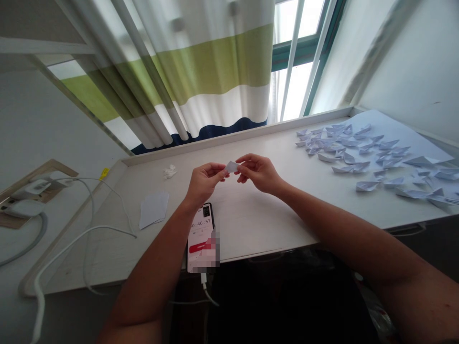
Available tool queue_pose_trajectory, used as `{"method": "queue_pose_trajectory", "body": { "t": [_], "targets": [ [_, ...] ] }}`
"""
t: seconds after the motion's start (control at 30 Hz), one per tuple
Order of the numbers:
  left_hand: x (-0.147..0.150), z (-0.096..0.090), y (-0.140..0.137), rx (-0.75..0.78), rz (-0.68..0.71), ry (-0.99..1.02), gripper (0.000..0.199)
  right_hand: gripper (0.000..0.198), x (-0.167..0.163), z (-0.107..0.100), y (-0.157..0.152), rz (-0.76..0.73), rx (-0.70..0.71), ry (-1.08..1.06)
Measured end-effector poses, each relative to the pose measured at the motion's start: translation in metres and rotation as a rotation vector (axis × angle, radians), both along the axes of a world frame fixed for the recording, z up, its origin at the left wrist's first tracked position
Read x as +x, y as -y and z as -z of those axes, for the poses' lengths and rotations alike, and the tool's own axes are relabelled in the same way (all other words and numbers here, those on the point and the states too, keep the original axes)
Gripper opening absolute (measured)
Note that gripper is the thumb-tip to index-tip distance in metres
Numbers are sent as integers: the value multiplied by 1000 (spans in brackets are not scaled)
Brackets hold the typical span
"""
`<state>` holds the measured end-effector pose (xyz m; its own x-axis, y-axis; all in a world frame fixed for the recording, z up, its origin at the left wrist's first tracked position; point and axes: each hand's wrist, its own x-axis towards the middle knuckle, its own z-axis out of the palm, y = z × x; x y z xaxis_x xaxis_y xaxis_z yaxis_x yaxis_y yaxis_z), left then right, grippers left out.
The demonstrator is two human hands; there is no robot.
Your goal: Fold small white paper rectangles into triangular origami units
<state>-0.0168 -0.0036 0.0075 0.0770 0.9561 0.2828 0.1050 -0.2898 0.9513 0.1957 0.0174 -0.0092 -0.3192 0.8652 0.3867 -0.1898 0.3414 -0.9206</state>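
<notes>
Between my two hands, above the middle of the white table (251, 220), is a small piece of folded white paper (232, 166), roughly diamond-shaped. My left hand (205, 180) pinches its left corner between thumb and fingers. On the opposite corner, the thumb and fingertips of my right hand (258, 172) are closed. Below my left wrist lies a phone (201, 239) showing a timer, partly covered by my forearm. Many folded paper boats (344, 148) are spread over the right side of the table.
A stack of white paper sheets (154, 209) lies left of the phone, with a crumpled tissue (169, 171) behind it. White cables (86, 231) cross the table's left end from a power strip (32, 191). A large white sheet (405, 134) lies at the back right.
</notes>
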Motion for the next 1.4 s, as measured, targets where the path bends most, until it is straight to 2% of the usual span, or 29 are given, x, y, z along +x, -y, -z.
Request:
{"method": "queue_pose_trajectory", "body": {
  "t": [0.3, 0.47, 0.6, 0.93, 1.0, 1.1, 1.23, 1.4],
  "targets": [
    [5, -4, 1, -20, 22, 92, 37, 47, -1, -2, 5, -47, 40, 11],
    [8, -3, 3, 24, -12, 138, 40, 56, -2, -1, 7, -68, 46, -17],
    [10, -1, 5, -13, 79, 102, 38, 49, -2, -1, 7, -59, 50, 0],
    [-2, -4, 6, 63, 113, -193, 29, 48, -1, -1, 3, -57, 24, -18],
    [-3, -4, 6, 53, 122, -201, 31, 48, -1, 1, 1, -62, 35, -8],
    [-2, -5, 6, -12, 155, -107, 35, 47, 0, 3, -1, -67, 68, 21],
    [-1, -6, 4, -52, 115, -8, 40, 39, 1, 7, -3, -12, 128, 80],
    [5, 0, 3, -54, 145, -36, 42, 25, -2, 12, -2, 159, 240, 265]
  ]
}}
